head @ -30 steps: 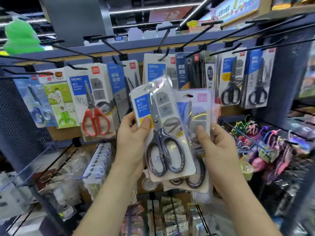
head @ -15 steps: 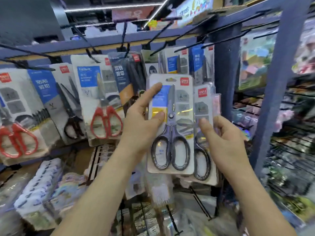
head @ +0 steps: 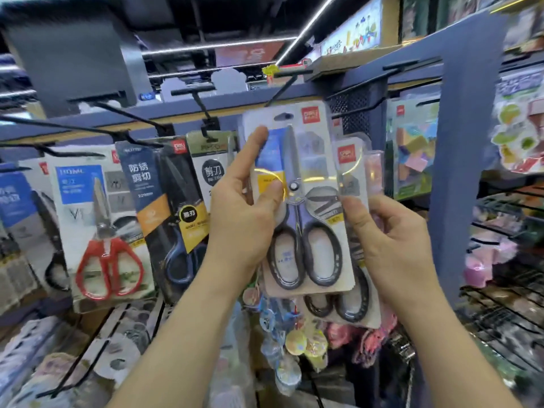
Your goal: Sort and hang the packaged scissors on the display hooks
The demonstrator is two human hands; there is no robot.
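Observation:
My left hand [head: 244, 210] grips a packaged pair of black-handled scissors [head: 306, 201] by its left edge, thumb on the front and forefinger stretched up the card. The pack stands upright, its hang hole just below a black display hook [head: 282, 86]. Behind it my right hand [head: 391, 242] holds a stack of further scissors packs [head: 357, 260], mostly hidden by the front pack. On the hooks to the left hang a red-handled scissors pack [head: 101, 219] and a dark pack with blue-handled scissors [head: 167, 207].
A blue upright post [head: 462, 142] of the rack stands right of my hands. Coloured goods [head: 412, 154] hang beyond it, above wire shelves [head: 506, 307]. Small packaged items [head: 294, 343] hang on lower hooks under the scissors. More black hooks [head: 123, 114] jut out at upper left.
The view has swung to the right along the rack. My left hand has raised the front pack toward the hooks, and my right hand has shifted its grip on the stack behind.

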